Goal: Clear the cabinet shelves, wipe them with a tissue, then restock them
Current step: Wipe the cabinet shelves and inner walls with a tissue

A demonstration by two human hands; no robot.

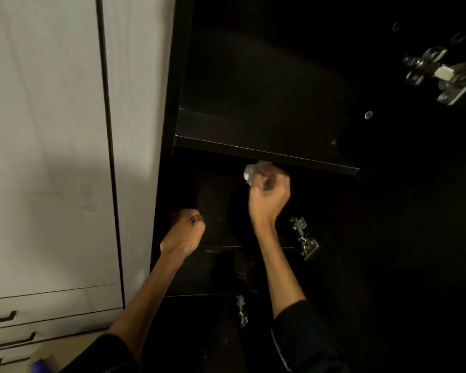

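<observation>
I look into the tall dark wooden cabinet (267, 76), and I use its thin dark middle shelf (253, 150) as my marker. Just under the front edge of that shelf, the right hand (269, 193) is curled tight around a small crumpled white tissue (249, 173). A bit of the tissue pokes out of the top of the fist. It is up close to the underside of the shelf, but I cannot tell if it is touching the wood. Lower down and to the left of that shelf, the left hand (186, 230) is curled into a fist by the cabinet's left side wall. I cannot tell if it is holding the wall edge or holding nothing. I see no things sitting on top of the shelf or in the dark space under it, so I think the clearing part is done. I think we are in the wiping part now. The space is very dark, so I cannot tell which spots are already clean. Putting the things back is not done yet. To the right of the shelf, shiny metal hinges (304, 238) sit on the open door. Far left of the shelf are plain white cupboard doors (43, 130).
</observation>
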